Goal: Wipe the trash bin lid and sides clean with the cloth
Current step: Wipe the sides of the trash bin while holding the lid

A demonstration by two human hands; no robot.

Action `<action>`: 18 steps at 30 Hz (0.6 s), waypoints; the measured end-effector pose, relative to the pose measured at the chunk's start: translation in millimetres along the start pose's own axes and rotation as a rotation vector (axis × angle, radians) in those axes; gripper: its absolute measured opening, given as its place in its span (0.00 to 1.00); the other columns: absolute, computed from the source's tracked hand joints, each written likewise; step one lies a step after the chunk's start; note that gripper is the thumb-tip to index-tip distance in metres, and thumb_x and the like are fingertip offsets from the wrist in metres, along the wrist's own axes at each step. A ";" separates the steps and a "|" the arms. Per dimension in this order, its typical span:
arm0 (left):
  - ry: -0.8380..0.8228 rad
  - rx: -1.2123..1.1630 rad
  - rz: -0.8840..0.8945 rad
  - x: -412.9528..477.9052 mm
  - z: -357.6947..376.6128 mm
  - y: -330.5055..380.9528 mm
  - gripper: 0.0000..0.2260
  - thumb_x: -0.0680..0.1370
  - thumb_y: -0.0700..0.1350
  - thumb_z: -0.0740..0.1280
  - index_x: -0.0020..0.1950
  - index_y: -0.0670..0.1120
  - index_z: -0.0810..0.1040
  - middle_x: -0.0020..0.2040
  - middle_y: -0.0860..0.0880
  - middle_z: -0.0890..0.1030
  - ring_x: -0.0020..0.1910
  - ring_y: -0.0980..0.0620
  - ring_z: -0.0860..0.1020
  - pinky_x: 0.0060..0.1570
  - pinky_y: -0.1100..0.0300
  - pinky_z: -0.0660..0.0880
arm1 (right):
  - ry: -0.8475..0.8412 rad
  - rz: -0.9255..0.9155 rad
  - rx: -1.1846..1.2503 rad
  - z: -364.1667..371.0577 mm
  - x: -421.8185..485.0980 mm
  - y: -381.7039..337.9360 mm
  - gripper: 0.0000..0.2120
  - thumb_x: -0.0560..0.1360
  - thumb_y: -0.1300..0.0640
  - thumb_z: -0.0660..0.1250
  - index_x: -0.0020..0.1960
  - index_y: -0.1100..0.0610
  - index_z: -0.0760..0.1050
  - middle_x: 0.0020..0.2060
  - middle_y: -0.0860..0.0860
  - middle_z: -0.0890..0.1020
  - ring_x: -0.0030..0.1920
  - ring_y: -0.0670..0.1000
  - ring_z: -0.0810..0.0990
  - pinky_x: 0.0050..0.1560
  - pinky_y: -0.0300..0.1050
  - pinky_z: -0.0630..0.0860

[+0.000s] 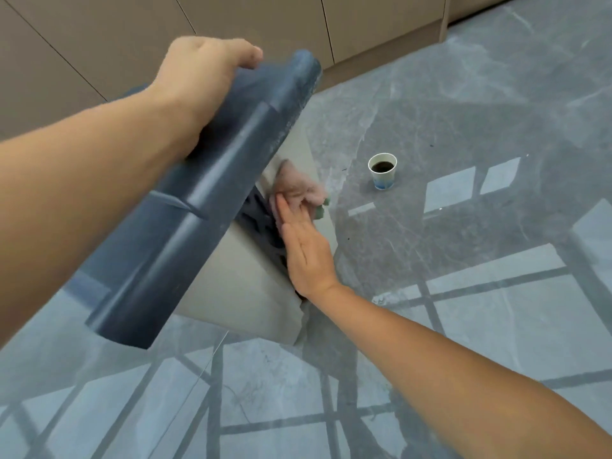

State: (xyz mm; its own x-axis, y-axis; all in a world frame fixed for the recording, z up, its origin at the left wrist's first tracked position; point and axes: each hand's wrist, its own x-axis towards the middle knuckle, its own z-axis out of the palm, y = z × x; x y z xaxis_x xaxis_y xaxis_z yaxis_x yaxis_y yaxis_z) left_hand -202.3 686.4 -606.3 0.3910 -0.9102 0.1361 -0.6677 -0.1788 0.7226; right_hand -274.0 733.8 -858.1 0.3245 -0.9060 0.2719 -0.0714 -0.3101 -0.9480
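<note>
Head view: my left grip (202, 81), at 11 o'clock, is curled round the top edge of the dark lid (205, 200). My right grip (304, 250), fingers straight, presses the pink cloth (298, 190) against the beige bin (245, 286) at centre. A paper cup (382, 172) stands on the floor (496, 94) toward 2 o'clock.

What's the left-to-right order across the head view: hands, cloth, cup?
Left hand, gripping the lid → cloth → cup. Right hand presses the cloth and overlaps it, so it is left unranked.
</note>
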 end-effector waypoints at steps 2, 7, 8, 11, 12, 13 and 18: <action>-0.066 0.064 0.177 -12.6 -18.9 -7.7 0.10 0.74 0.56 0.69 0.51 0.53 0.84 0.44 0.61 0.80 0.41 0.66 0.75 0.45 0.67 0.69 | -0.044 0.069 -0.055 -7.9 -1.5 5.6 0.30 0.81 0.43 0.41 0.81 0.45 0.59 0.81 0.51 0.66 0.80 0.54 0.63 0.75 0.39 0.61; -0.405 0.511 0.499 -66.7 -78.7 -50.1 0.25 0.75 0.64 0.62 0.71 0.62 0.71 0.76 0.63 0.66 0.75 0.64 0.60 0.72 0.54 0.58 | 0.041 0.362 0.468 -31.3 -1.1 -15.9 0.22 0.78 0.39 0.57 0.67 0.39 0.79 0.67 0.49 0.82 0.70 0.52 0.79 0.73 0.50 0.73; -0.443 0.560 0.533 -75.5 -85.2 -59.2 0.28 0.75 0.64 0.61 0.75 0.62 0.67 0.79 0.61 0.61 0.78 0.61 0.56 0.74 0.50 0.55 | 0.073 0.420 0.613 -36.2 -4.1 -21.9 0.19 0.75 0.38 0.62 0.61 0.38 0.83 0.63 0.48 0.85 0.66 0.50 0.82 0.68 0.51 0.78; -0.469 0.622 0.549 -90.2 -83.6 -76.3 0.33 0.76 0.65 0.58 0.80 0.61 0.54 0.82 0.54 0.52 0.80 0.54 0.47 0.77 0.50 0.47 | 0.058 0.510 0.882 -48.2 -10.8 -30.5 0.17 0.70 0.43 0.68 0.55 0.44 0.87 0.52 0.53 0.89 0.52 0.50 0.88 0.54 0.47 0.84; -0.456 0.657 0.558 -90.7 -80.5 -77.7 0.34 0.76 0.65 0.57 0.80 0.60 0.53 0.82 0.53 0.51 0.81 0.53 0.46 0.77 0.51 0.45 | 0.051 0.544 0.966 -51.6 -12.0 -31.7 0.19 0.72 0.45 0.67 0.59 0.49 0.86 0.55 0.56 0.88 0.55 0.52 0.87 0.59 0.50 0.82; -0.447 0.679 0.557 -89.8 -77.2 -76.7 0.34 0.76 0.65 0.56 0.80 0.59 0.52 0.82 0.53 0.50 0.81 0.52 0.45 0.77 0.54 0.44 | 0.035 0.587 1.046 -55.7 -12.3 -29.6 0.21 0.76 0.48 0.64 0.65 0.54 0.83 0.60 0.60 0.86 0.61 0.57 0.85 0.65 0.54 0.80; -0.446 0.640 0.469 -88.6 -75.3 -69.4 0.34 0.75 0.65 0.56 0.80 0.62 0.52 0.82 0.56 0.49 0.80 0.54 0.44 0.76 0.57 0.43 | -0.066 0.722 1.356 -64.6 -4.7 -21.1 0.27 0.82 0.51 0.56 0.76 0.62 0.71 0.67 0.62 0.80 0.67 0.62 0.80 0.69 0.57 0.76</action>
State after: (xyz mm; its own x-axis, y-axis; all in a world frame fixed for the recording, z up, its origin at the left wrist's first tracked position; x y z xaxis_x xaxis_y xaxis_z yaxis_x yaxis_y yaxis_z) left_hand -142.9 807.6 -617.5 -0.2016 -0.9782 -0.0500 -0.9728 0.1940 0.1264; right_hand -335.0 725.9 -828.7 0.6421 -0.7176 -0.2697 0.6463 0.6959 -0.3130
